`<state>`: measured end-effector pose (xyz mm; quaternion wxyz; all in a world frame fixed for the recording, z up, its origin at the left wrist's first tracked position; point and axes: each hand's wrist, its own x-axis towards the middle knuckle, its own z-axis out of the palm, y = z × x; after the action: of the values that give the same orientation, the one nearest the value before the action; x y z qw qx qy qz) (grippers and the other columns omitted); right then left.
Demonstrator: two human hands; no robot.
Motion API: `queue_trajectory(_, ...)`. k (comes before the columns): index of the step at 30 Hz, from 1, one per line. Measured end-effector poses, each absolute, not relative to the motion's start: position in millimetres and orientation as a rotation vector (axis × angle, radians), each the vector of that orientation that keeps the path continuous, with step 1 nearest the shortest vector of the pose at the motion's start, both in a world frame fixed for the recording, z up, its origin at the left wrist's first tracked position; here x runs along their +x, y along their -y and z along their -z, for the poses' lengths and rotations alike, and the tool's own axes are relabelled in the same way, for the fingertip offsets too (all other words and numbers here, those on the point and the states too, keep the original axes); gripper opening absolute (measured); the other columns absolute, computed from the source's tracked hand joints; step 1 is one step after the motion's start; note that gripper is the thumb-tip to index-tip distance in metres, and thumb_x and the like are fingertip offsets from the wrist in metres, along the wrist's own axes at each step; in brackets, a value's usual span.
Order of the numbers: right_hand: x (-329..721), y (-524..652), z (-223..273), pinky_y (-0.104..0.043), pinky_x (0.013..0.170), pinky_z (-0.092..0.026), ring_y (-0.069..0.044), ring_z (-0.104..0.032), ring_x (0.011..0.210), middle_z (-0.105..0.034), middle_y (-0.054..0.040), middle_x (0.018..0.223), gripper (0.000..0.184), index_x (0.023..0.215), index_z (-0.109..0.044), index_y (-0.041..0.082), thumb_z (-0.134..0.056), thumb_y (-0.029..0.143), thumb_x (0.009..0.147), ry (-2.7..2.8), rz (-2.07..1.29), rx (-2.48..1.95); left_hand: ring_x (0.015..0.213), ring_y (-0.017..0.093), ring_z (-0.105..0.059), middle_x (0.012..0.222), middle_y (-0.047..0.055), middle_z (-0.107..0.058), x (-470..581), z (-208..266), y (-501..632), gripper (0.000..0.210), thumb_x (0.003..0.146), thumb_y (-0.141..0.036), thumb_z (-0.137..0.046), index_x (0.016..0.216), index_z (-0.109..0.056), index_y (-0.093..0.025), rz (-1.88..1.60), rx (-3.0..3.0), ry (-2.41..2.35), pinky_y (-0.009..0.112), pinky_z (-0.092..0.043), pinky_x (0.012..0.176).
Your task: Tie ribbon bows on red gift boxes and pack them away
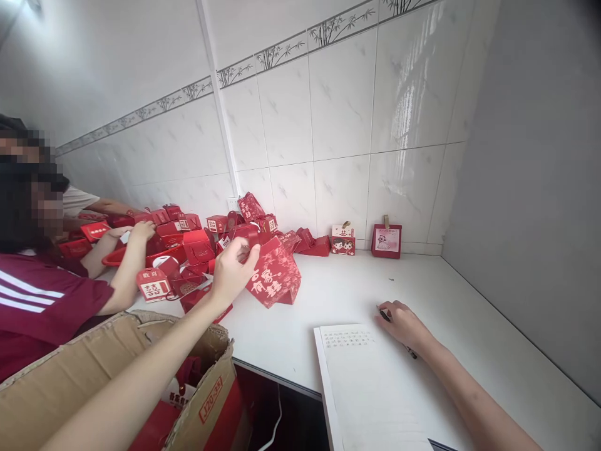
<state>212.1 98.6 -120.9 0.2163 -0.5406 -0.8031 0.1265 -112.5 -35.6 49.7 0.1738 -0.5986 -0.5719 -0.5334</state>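
My left hand (pixel 233 269) is stretched forward over the table, its fingers closed around the top of a red gift box (pixel 275 275) with white Chinese characters and a pale pattern. That box hangs tilted just right of a heap of red boxes. On the right, my right hand (pixel 401 322) rests on the white tabletop with a black pen (pixel 412 354) in its fingers. It lies beside the upper right corner of a notebook (pixel 375 394), whose open page carries several handwritten lines near the top.
Red gift boxes (pixel 197 247) are heaped along the wall. Two upright boxes, one with cartoon figures (pixel 343 244) and one plain red (pixel 387 241), stand farther right. A cardboard carton (pixel 220 394) with red contents is at front left. People (pixel 42 282) work at the left.
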Motion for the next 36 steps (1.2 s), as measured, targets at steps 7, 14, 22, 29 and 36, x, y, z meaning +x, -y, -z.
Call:
queue_trajectory(7, 210.8, -93.0, 115.9, -0.024, 0.058, -0.041, -0.018, -0.061, 0.071, -0.064, -0.0073, 0.088, 0.030, 0.109, -0.057, 0.016, -0.045, 0.016, 0.081, 2.232, -0.402, -1.575, 0.053, 0.010, -0.049, 0.056, -0.005, -0.048, -43.5, -62.7, -0.2, 0.021, 0.080, -0.035, -0.052, 0.068, -0.043, -0.020, 1.711, -2.084, 1.513, 0.021, -0.038, 0.053)
queue_trajectory(14, 221.7, -103.6, 103.7, -0.024, 0.066, -0.040, -0.018, -0.059, 0.077, -0.062, -0.0085, 0.090, 0.021, 0.086, -0.063, 0.016, -0.043, 0.020, 0.085, 2.053, -0.286, -1.648, 0.061, 0.012, -0.053, 0.066, -0.002, -0.055, 12.7, -31.0, -62.1, 0.021, 0.080, -0.036, -0.051, 0.068, -0.051, -0.018, 1.579, -2.650, 1.522, 0.025, -0.043, 0.064)
queue_trajectory(22, 227.7, -105.0, 99.8, -0.024, 0.051, -0.034, -0.019, -0.059, 0.066, -0.061, -0.0093, 0.075, 0.014, 0.074, -0.059, 0.016, -0.046, 0.016, 0.080, 1.955, -0.221, -1.813, 0.066, 0.013, -0.054, 0.069, 0.000, -0.059, 45.3, 27.6, -101.8, 0.022, 0.078, -0.037, -0.053, 0.069, -0.056, -0.017, 1.780, -2.714, 1.581, 0.025, -0.042, 0.066)
queue_trajectory(29, 231.9, -97.2, 103.3, -0.023, 0.039, -0.028, -0.017, -0.052, 0.044, -0.045, -0.0024, 0.044, 0.023, 0.049, -0.045, 0.020, -0.055, 0.011, 0.068, 2.014, -0.313, -1.923, 0.055, 0.011, -0.043, 0.057, -0.003, -0.046, 52.3, 45.2, -113.6, 0.028, 0.079, -0.040, -0.054, 0.061, -0.053, -0.017, 2.114, -2.464, 1.601, 0.022, -0.036, 0.055)
queue_trajectory(36, 235.0, -89.3, 89.9, -0.028, 0.045, -0.036, -0.021, -0.056, 0.055, -0.056, -0.0080, 0.061, 0.020, 0.061, -0.051, 0.019, -0.054, 0.029, 0.079, 1.956, -0.237, -1.955, 0.056, 0.010, -0.047, 0.063, -0.002, -0.053, 54.4, 56.2, -108.8, 0.021, 0.080, -0.037, -0.055, 0.070, -0.055, -0.018, 2.261, -2.309, 1.646, 0.020, -0.039, 0.054)
